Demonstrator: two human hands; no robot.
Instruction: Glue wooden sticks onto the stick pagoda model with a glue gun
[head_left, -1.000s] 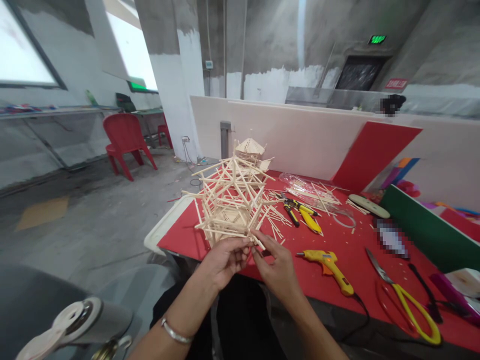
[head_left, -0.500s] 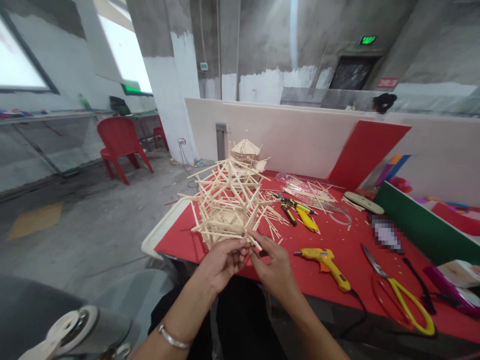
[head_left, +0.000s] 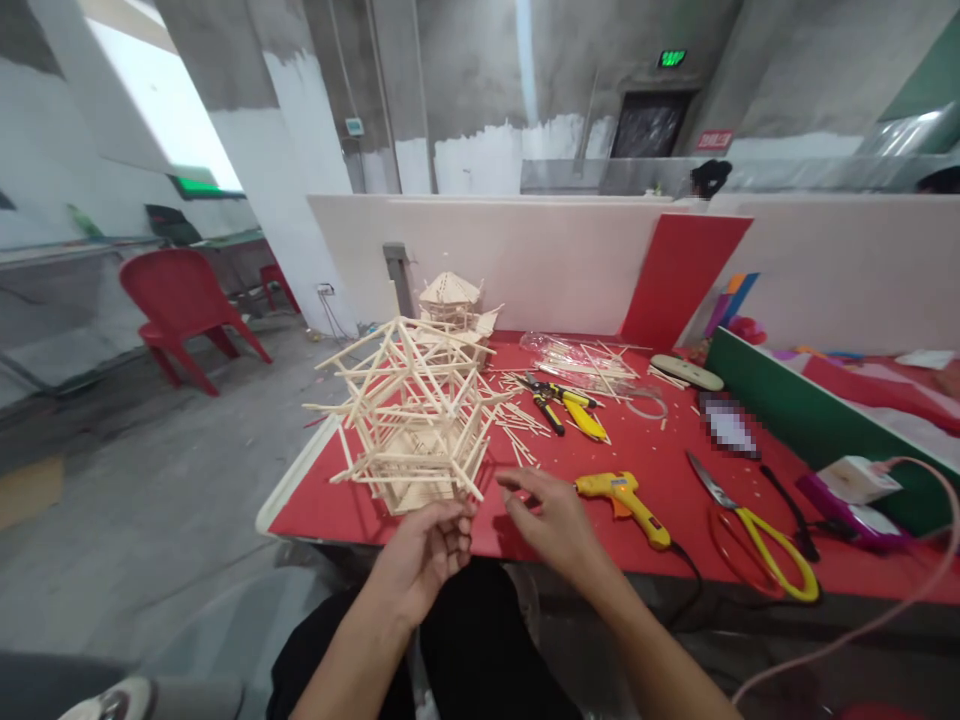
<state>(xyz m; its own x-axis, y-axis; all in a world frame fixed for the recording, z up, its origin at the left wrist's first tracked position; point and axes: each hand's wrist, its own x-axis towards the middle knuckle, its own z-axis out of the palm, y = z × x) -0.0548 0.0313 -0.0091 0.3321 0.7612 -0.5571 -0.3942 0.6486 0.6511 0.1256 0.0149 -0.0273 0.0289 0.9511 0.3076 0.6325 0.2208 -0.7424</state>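
A large open lattice model of thin wooden sticks [head_left: 409, 415] stands on the left end of the red table [head_left: 675, 465]. My left hand [head_left: 420, 555] has its fingers curled against the model's near bottom edge. Just right of the model, above the table's front edge, my right hand [head_left: 551, 515] hovers with its fingers loosely apart and holds nothing. A yellow glue gun [head_left: 622, 495] lies right beside that hand. Loose sticks [head_left: 521, 430] are scattered between the model and yellow-handled pliers [head_left: 562, 400].
A smaller stick model [head_left: 450, 295] stands behind the large one. A clear bag of sticks [head_left: 577, 355], yellow scissors [head_left: 765, 530], a green board [head_left: 795, 420] and a leaning red board [head_left: 679, 280] are on the right. A red chair [head_left: 180, 300] stands on the floor at left.
My right hand has let go of the model's near corner and drawn away to the right. My left hand stays at the model's bottom edge. My head has turned right.
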